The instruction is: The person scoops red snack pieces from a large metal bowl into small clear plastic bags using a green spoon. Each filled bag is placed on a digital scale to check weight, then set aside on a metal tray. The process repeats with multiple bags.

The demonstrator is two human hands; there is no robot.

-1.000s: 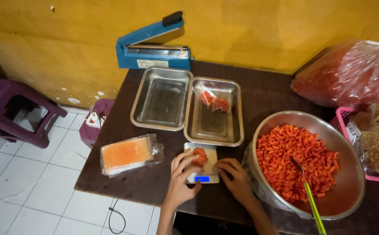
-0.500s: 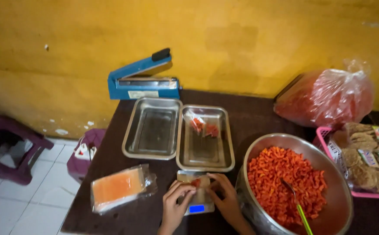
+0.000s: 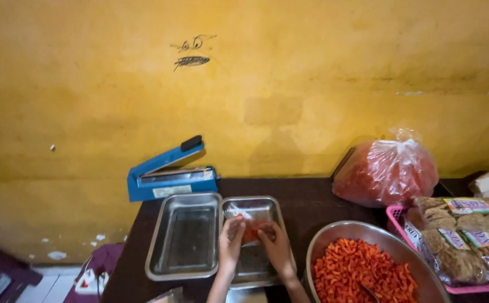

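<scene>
- Small clear bag of orange snacks (image 3: pixel 251 230) sits pinched between both hands over the right-hand steel tray (image 3: pixel 254 262), held from either side.
- Left hand (image 3: pixel 232 241) closes its grip on the bag's left edge; right hand (image 3: pixel 275 246) closes its grip on the right edge, fingers curled round the film.
- Whether the bag's mouth is sealed cannot be told from here; if it is open, a tilt between the two grips could spill pieces into the tray.
- Thin plastic film looks slippery and crinkly, so a loose pinch may let it slide down; a hard squeeze could crush the brittle-looking snacks inside.
- Another small packet (image 3: pixel 237 211) lies in the same tray just beyond the left grip, near enough to be knocked.
- Left of the grips, a second steel tray (image 3: pixel 184 238) is shiny, shallow, with rounded corners and a rolled rim.
- Right of the grips, a wide round steel bowl (image 3: pixel 334 238) holds a heap of short orange-red curls (image 3: pixel 362 275), its rim close to the right wrist; a bump there could scatter them.
- Beyond the grips, a blue heat sealer (image 3: pixel 168 177) stands against the yellow wall, on the dark bench (image 3: pixel 306 199).
- Far right, a knotted clear sack (image 3: pixel 387 171) of red snacks bulges softly.
</scene>
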